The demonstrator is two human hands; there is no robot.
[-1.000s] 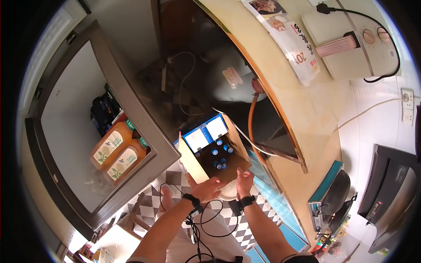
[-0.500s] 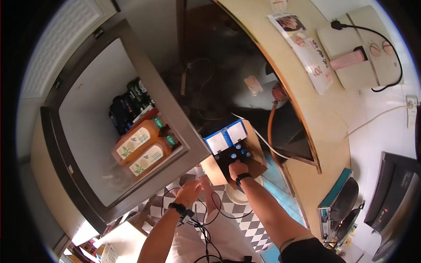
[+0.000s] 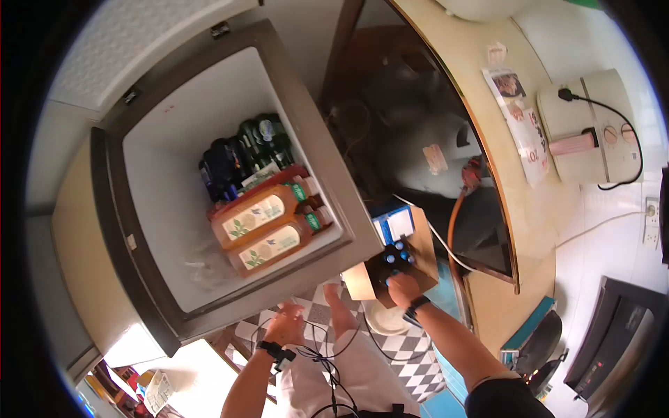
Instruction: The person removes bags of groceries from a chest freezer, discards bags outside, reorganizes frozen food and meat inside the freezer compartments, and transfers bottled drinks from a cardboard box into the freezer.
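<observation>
My right hand (image 3: 403, 288) reaches into an open cardboard box (image 3: 359, 281), fingers closed at the top of a blue-capped bottle (image 3: 391, 274). Several other bottles with blue caps (image 3: 400, 246) stand around it in the box. Low beside the freezer's outer edge, my left hand (image 3: 286, 325) hangs with nothing in it, its fingers loosely apart. Inside the open chest freezer (image 3: 167, 167) lie two large bottles of amber drink (image 3: 275, 245) with green necks. Behind them are several dark bottles (image 3: 237, 157).
A wooden-edged counter (image 3: 540, 244) runs along the right, with a white appliance (image 3: 599, 129) and a paper packet (image 3: 519, 118) on it. Under it sit a grey gas cylinder (image 3: 418, 167) and an orange hose (image 3: 456, 216). Black cables (image 3: 327, 366) hang before my legs. A pale basin (image 3: 387, 320) stands beside the box.
The view has shifted, so the freezer, box and counter appear farther right and more of the freezer's inside shows. My right hand stays in the box; my left hand sits slightly lower.
</observation>
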